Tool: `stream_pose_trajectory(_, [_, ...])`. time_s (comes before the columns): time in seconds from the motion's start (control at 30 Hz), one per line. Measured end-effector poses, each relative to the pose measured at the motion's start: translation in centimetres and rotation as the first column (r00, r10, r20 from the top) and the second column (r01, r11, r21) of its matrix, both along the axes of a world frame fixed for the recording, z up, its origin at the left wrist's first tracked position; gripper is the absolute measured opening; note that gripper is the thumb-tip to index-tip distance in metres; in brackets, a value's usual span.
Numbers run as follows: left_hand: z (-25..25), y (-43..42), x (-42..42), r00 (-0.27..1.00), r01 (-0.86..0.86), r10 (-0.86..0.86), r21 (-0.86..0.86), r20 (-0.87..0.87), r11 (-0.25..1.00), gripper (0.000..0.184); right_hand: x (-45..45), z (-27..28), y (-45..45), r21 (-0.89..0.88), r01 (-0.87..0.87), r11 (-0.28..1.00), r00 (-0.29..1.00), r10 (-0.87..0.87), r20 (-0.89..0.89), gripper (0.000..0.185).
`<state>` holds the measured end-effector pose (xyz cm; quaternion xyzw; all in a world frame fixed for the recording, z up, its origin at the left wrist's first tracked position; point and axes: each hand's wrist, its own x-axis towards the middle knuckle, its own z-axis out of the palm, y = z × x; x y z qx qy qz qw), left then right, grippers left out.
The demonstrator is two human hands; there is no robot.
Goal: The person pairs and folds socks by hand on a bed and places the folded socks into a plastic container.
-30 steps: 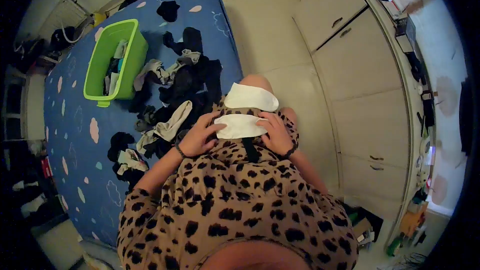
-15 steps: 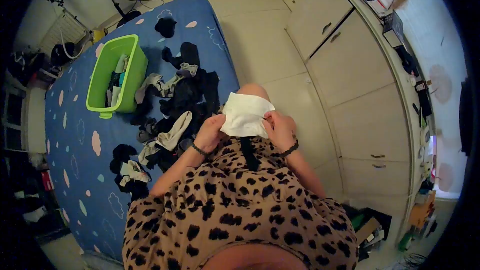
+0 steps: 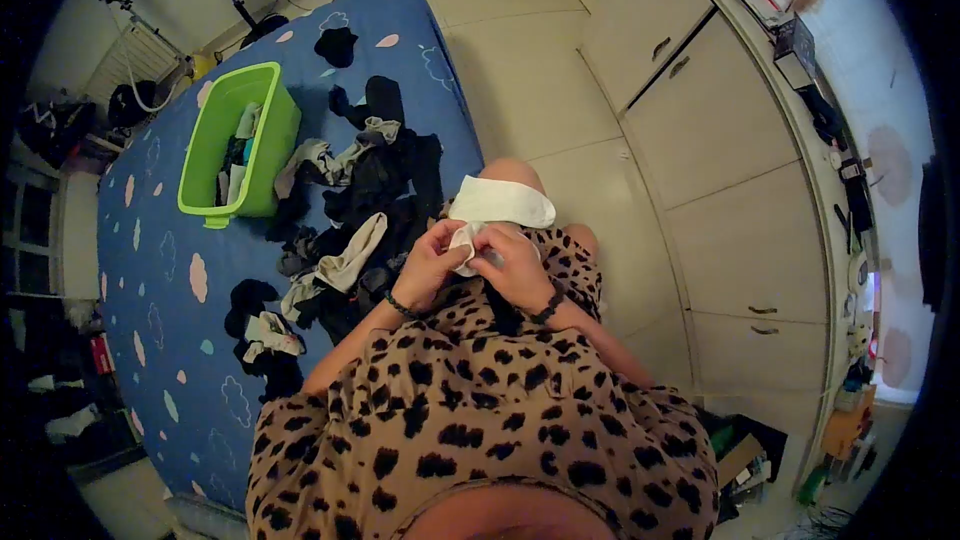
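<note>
A white sock (image 3: 502, 202) lies across my bare knee, its rounded end pointing right. Just below it, my left hand (image 3: 430, 265) pinches bunched white fabric at the sock's near side. My right hand (image 3: 512, 265) is closed on the same bunched part, and the fingertips of both hands almost meet. Whether the cloth is one sock or a pair I cannot tell. On my lap, partly under the right hand, is a dark strip of cloth (image 3: 502, 312).
A heap of dark, grey and cream socks (image 3: 350, 250) lies on the blue bed (image 3: 175, 340) to my left. A green bin (image 3: 275, 155) holding folded socks stands on the bed beyond it. Pale cabinets (image 3: 735, 210) line the right side.
Both hands have come together and toward me. The white sock, earlier held flat between them, now lies partly on the knee with its near part bunched in the fingers.
</note>
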<state>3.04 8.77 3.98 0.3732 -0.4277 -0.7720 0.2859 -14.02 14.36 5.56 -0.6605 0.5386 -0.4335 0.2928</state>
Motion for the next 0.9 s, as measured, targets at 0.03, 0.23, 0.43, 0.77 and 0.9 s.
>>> stream_pose_trajectory(0.03, [0.0, 0.0, -0.2, 1.0, 0.001, -0.001, -0.001, -0.001, 1.0, 0.03, 0.0, 0.1, 0.0, 0.026, -0.002, 1.0, 1.0, 0.002, -0.001, 0.019])
stream_pose_trajectory(0.23, [-0.5, -0.1, -0.3, 0.999, -0.006, 0.012, -0.124, 0.049, 0.992, 0.027, 0.3, -1.1, 0.0, 0.056, 0.017, 0.998, 0.999, -0.019, 0.043, 0.018])
stream_pose_trajectory(0.43, [-3.8, -0.7, 0.6, 0.978, -0.018, 0.098, -0.394, 0.184, 0.919, 0.02, 1.0, -0.8, 0.0, 0.012, -0.028, 1.0, 0.992, 0.027, 0.125, 0.016])
stream_pose_trajectory(0.77, [-1.6, -0.6, 2.2, 0.802, 0.194, 0.344, -0.757, 0.489, 0.624, 0.019, 1.0, -1.1, -0.4, -0.098, -0.071, 0.993, 0.961, 0.042, -0.273, 0.013])
stream_pose_trajectory(0.9, [0.2, -2.4, 4.3, 0.849, 0.371, -0.116, -0.428, 0.515, 0.824, 0.019, 1.2, -1.9, -1.9, 0.052, -0.054, 0.997, 0.952, 0.067, -0.3, 0.017])
